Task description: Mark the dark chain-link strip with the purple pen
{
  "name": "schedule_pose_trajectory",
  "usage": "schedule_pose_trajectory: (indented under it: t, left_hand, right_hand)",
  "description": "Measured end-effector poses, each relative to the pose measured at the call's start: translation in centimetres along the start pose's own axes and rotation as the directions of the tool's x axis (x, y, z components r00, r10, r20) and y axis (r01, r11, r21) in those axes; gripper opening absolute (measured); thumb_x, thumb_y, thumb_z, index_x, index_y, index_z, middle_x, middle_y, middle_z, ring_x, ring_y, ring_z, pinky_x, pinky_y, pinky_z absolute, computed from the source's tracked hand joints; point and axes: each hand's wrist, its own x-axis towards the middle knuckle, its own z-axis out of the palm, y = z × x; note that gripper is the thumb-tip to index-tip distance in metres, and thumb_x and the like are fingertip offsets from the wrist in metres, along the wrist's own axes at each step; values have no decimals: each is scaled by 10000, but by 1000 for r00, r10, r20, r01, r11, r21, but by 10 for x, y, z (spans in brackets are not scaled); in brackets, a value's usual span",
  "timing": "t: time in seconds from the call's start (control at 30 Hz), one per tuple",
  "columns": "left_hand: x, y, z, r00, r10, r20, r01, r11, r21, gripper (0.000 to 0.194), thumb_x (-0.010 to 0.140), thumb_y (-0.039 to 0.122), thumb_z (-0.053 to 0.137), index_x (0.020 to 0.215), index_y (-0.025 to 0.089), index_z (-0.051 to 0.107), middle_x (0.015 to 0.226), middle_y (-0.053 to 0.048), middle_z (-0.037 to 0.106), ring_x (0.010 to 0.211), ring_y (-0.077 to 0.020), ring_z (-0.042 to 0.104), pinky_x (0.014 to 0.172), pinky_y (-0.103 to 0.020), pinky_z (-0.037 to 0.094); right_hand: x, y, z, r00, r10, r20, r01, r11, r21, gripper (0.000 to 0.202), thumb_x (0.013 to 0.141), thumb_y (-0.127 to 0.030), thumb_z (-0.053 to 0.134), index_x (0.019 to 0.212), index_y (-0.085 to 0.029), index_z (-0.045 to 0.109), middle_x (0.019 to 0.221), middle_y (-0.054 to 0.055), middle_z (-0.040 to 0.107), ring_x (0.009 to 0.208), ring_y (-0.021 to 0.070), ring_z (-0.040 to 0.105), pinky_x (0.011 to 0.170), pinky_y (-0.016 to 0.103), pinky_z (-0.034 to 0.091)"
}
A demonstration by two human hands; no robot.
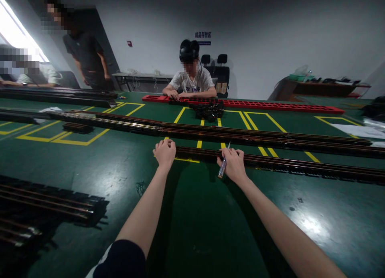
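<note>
A long dark rail with thin copper-coloured lines (285,164) lies across the green table, running off to the right. My left hand (165,153) is closed round its left end. Over the same rail, farther right, my right hand (233,162) is closed on a screwdriver (222,168) with a clear handle, whose thin tip points up and away. The fingers of that hand also touch the rail. Just beyond lies a bundle of similar long rails (210,133).
More dark rails (45,200) lie at the near left. A red slotted frame (270,106) and a pile of black parts (209,110) are at the far side, where a person (194,81) in a headset sits. Another person (87,55) stands at the back left.
</note>
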Motion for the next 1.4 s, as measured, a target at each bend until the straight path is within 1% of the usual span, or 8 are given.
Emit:
schedule_pose_trajectory:
  t: [0.17,0.27,0.4,0.6,0.9,1.13,1.27,1.4]
  left_hand:
    - [2,-11,-7,989,-90,119,90,996,4,352,910,377,358,901,175,646,981,-129,717,920,-271,644,917,-422,419]
    - [2,-14,-9,987,-115,114,117,993,-12,366,929,356,328,822,188,636,936,-110,727,885,-252,657,899,-384,426]
    - [4,-20,-10,988,-82,133,85,996,-15,390,940,358,320,741,201,617,904,-96,728,871,-248,662,862,-358,433]
    - [4,-24,-9,988,-45,151,51,998,-39,397,962,326,298,774,199,623,865,-73,725,842,-221,667,857,-330,435]
    - [3,-27,-8,990,-67,126,81,991,-108,413,960,318,304,745,200,636,840,-65,726,813,-211,660,832,-320,452]
    - [9,-30,-5,989,-66,132,84,988,-134,456,953,311,282,794,180,689,869,-85,736,813,-214,671,801,-315,472]
    - [20,-37,-4,988,-13,151,34,990,-134,488,948,312,282,778,190,722,879,-78,746,852,-216,679,828,-306,466]
    - [25,-42,-5,992,-14,126,32,989,-142,519,946,327,285,710,169,719,814,-93,742,809,-216,683,813,-306,467]
  right_hand:
    - [-1,2,2,1000,-10,-19,10,1000,-10,80,858,-253,480,855,-190,528,804,71,647,793,237,565,818,398,321]
    - [-1,3,2,1000,-4,-30,3,1000,-24,110,848,-256,483,890,-175,544,785,65,636,795,239,561,816,396,313]
    - [-1,3,2,999,7,-41,-8,1000,-24,119,847,-283,483,858,-180,540,777,67,629,775,237,545,820,399,309]
    - [-1,4,3,999,-8,-48,8,1000,-6,108,857,-289,460,819,-196,501,808,82,648,783,245,554,811,409,315]
    - [-3,7,3,999,-15,-42,18,999,49,78,827,-286,476,844,-210,480,842,85,668,811,265,579,835,436,311]
    - [-2,5,2,985,25,-168,6,984,180,41,826,-217,448,866,-224,440,974,93,706,874,253,626,876,439,331]
    - [8,-4,2,980,71,-185,-25,971,238,56,851,-230,417,874,-244,467,910,57,717,821,232,622,865,432,351]
    - [35,-31,5,979,100,-176,-28,929,370,130,891,-283,399,907,-239,520,958,64,718,778,215,620,883,451,372]
